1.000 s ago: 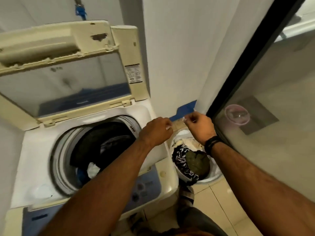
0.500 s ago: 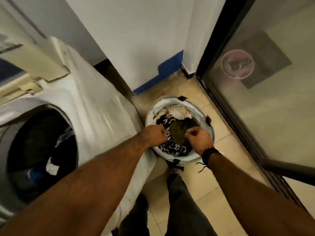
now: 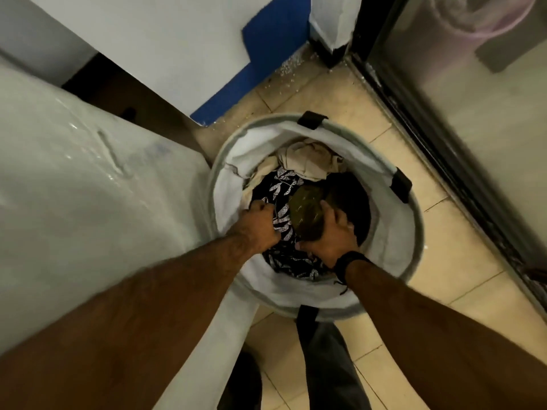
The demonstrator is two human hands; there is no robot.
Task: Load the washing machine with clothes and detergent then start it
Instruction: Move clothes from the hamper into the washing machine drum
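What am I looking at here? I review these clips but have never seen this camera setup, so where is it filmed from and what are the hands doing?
The camera sits on a person's head and looks down, so the two bare arms are the wearer's own. On the tiled floor stands a round laundry basket beside the white washing machine. The left hand is closed on a black-and-white leaf-print garment. The right hand, with a dark wristband, grips an olive-green garment. A cream garment lies at the back of the basket.
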